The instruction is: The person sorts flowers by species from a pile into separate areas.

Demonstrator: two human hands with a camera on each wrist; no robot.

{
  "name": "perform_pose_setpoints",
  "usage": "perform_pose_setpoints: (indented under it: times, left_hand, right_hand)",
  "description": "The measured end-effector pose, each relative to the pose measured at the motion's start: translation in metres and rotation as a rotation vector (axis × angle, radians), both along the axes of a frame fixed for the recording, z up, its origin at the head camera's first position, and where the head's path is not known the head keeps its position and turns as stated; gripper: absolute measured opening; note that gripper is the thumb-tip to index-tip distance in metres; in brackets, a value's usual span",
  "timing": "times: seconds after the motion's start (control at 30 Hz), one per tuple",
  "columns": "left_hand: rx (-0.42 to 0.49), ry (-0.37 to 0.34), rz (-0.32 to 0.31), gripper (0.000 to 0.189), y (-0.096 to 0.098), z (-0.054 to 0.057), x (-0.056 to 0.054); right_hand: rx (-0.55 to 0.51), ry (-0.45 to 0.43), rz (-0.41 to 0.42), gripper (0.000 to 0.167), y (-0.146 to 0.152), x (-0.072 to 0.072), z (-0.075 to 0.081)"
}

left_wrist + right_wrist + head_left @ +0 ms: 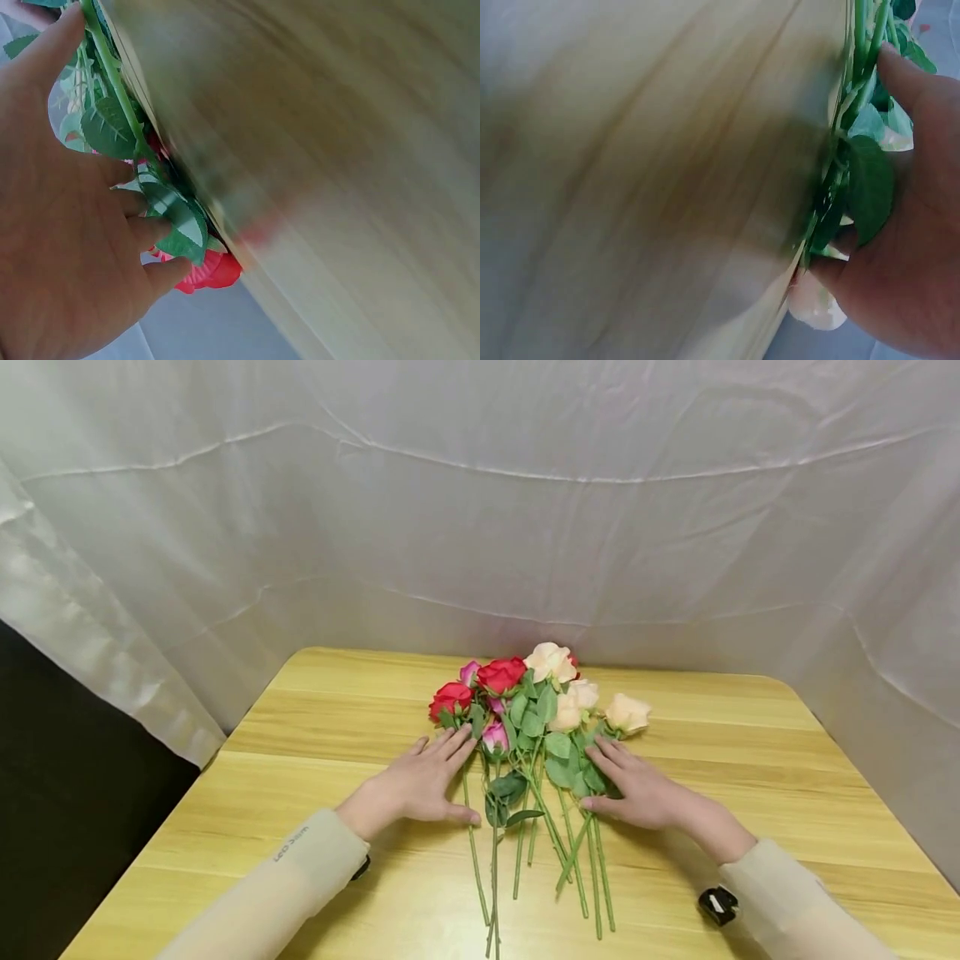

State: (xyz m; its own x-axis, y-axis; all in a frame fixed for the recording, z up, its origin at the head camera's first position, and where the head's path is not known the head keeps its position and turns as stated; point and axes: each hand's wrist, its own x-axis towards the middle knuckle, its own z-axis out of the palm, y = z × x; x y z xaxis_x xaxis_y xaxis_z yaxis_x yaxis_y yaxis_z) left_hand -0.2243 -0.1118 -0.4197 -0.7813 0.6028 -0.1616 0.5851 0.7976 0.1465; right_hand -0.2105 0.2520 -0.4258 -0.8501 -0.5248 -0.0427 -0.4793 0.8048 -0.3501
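Whitish cloth [465, 543] hangs beyond the left hand [426, 781] and right hand [637, 785]; wood-grain table [285, 768] below them. Beige sleeves [247, 902] behind both hands. Bunch of long-stemmed roses [531, 722] lies flat between the hands, long axis front to back, blooms pointing away from the person, stem ends [597, 922] toward the person, fanned a little; one stem slants across near the right thumb. Hands spread wide, fingers straight, flanking the bunch and touching its leaves [572, 768], neither curled round a stem. Cream roses [551, 662] ahead of the right hand, red roses [501, 676] ahead of the left, pink-and-white rose [496, 737] just beside the left fingertips. Black device [718, 906] by the right cuff. Dark lettering [290, 843] on the left sleeve, too unclear to read.
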Motion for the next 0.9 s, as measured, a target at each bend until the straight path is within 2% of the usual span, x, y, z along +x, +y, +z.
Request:
perform_pose_setpoints:
  times: [0.17,0.27,0.4,0.57,0.9]
  left_hand:
    - [-0.016,-0.019,0.014,0.117,-0.001,-0.001,0.001]
    - [-0.021,-0.029,0.014,0.116,-0.003,-0.001,0.002]
    - [-0.02,-0.033,0.014,0.115,-0.009,-0.002,0.003]
    - [0.004,-0.032,0.0,0.113,-0.005,-0.005,0.006]
    - [0.034,-0.033,0.07,0.114,-0.038,-0.006,0.008]
  right_hand:
    - [-0.028,-0.052,0.064,0.095,-0.013,-0.002,0.0]
    - [-0.005,-0.066,0.093,0.092,-0.022,-0.005,0.001]
    - [0.036,-0.09,0.101,0.09,-0.036,-0.01,-0.001]
    - [0.069,-0.11,0.086,0.088,-0.041,-0.004,0.004]
    - [0.1,-0.075,0.121,0.085,-0.086,-0.013,0.004]
